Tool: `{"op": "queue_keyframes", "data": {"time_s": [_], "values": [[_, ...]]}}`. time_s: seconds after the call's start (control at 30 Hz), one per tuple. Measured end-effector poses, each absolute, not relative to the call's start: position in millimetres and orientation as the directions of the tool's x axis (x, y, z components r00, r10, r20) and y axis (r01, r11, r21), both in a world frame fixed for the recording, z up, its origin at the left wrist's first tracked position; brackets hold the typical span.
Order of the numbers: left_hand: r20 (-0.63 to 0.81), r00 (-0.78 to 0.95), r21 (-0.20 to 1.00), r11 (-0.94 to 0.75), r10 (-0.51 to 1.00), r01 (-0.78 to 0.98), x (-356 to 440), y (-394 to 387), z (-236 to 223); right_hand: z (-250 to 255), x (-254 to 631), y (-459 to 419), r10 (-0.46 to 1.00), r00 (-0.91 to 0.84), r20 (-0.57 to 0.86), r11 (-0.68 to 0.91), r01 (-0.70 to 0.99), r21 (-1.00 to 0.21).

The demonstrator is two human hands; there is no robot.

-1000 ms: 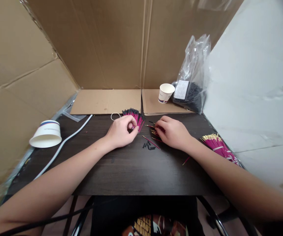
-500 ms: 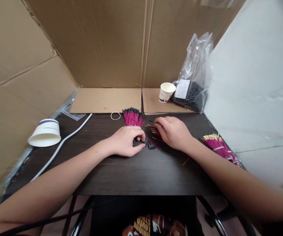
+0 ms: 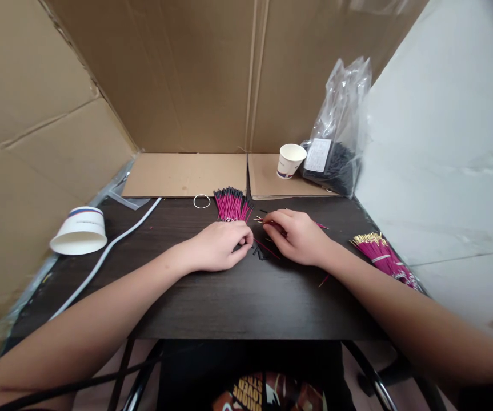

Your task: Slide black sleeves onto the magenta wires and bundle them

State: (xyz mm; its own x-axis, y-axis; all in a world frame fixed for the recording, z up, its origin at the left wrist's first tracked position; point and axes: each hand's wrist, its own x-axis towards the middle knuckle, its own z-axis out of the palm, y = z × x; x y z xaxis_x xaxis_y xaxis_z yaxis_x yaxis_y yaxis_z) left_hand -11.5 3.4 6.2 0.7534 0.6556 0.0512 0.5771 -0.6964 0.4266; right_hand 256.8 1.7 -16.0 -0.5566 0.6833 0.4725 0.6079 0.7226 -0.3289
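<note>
My left hand [image 3: 224, 245] rests on the dark table, thumb and fingertips pinched together; whatever they hold is hidden. Just beyond it lies a fan of magenta wires [image 3: 231, 205] with black sleeved ends. Small black sleeves [image 3: 259, 252] are scattered right of its fingertips, and a single magenta wire runs past them. Opposite, my right hand [image 3: 297, 235] has its fingers curled and closed over loose magenta wires with gold-coloured tips [image 3: 260, 220]. Some of these wires stick out behind that hand. What its fingertips grip cannot be made out.
A tied bundle of gold-tipped magenta wires [image 3: 383, 257] lies at the right. Behind stand a paper cup [image 3: 291, 161] and a clear bag of black pieces [image 3: 336, 160]. Leftward are a tipped paper cup [image 3: 79, 231], a white cable [image 3: 109, 248] and a white rubber band [image 3: 201, 196].
My left thumb and fingers have closed into a pinch. My right hand has lowered slightly and moved a little left over the wires, uncovering some wires behind it.
</note>
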Motion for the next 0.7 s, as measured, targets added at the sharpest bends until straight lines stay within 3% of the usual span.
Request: {"op": "queue_keyframes", "data": {"time_s": [0.17,0.27,0.4,0.57,0.7], "values": [[0.049,0.780,0.353,-0.741,0.624,0.571,-12,2,5,-15,257,2,0.668,-0.573,0.475,0.739,0.585,-0.334],[0.079,0.774,0.383,-0.736,0.628,0.558,-13,4,6,-13,257,2,0.656,-0.574,0.489,0.749,0.573,-0.332],[0.158,0.719,0.550,-0.665,0.676,0.504,-14,5,9,-10,256,1,0.636,-0.542,0.549,0.763,0.546,-0.345],[0.198,0.573,0.819,-0.455,0.795,0.349,-8,5,7,-2,252,-6,0.670,-0.453,0.588,0.732,0.537,-0.420],[0.180,0.502,0.928,-0.314,0.846,0.198,-4,6,3,2,250,-10,0.647,-0.447,0.618,0.756,0.483,-0.442]]}}
